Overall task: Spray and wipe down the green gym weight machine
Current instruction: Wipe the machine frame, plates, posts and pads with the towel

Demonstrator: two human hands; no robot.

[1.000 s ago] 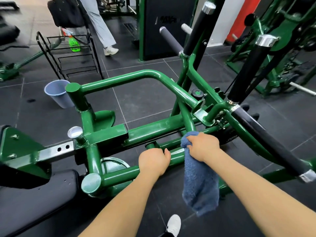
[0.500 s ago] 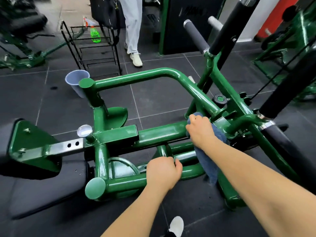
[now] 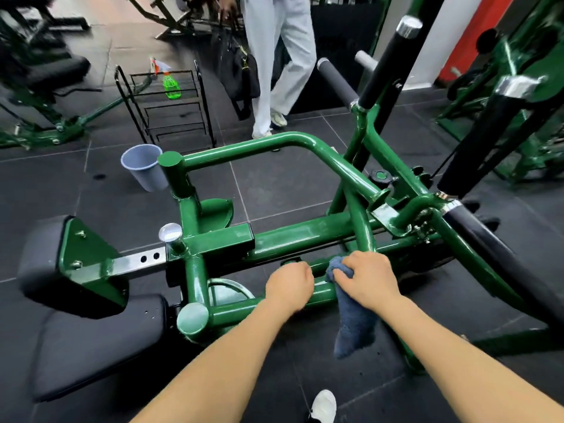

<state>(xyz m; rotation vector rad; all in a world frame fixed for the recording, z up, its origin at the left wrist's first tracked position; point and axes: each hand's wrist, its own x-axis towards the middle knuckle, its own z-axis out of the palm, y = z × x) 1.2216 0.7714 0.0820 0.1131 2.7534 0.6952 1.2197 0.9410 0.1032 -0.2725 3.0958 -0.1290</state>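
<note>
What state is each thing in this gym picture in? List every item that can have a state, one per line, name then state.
left hand: curled round the lower green tube.
right hand: grips the blue cloth against the frame.
blue cloth: bunched at the top, its tail hanging free.
spray bottle: upright on the black wire rack, untouched.
grey bucket: upright on the floor, contents not visible.

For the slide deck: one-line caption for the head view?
Right hand wipes green frame with blue cloth; left hand grips tube.
</note>
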